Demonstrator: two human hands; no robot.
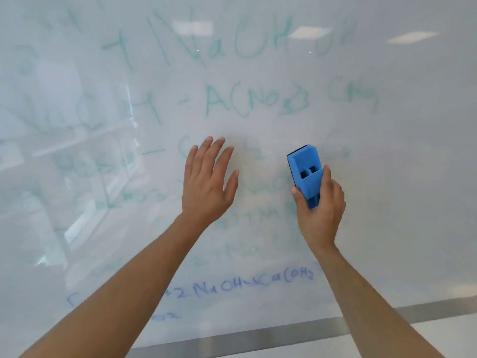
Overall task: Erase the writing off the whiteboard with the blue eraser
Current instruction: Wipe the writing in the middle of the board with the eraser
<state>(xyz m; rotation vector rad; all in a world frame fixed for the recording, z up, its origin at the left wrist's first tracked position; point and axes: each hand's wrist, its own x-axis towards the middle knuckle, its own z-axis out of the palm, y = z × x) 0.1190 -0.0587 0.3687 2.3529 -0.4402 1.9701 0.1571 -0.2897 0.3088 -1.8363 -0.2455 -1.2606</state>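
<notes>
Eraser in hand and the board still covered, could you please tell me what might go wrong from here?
1. The left hand lies flat by the green writing; it could smear ink onto the board and the skin.
2. The right hand grips only the eraser's lower end, so hard strokes might tip or slip it.
3. The blue line near the bottom frame is easily missed.

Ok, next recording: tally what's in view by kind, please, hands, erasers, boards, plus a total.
Bare hands: 2, the open left hand at the board, the right hand gripping the eraser
Blue foam block erasers: 1
Glossy white whiteboards with faded green and blue writing: 1
Total: 4
</notes>
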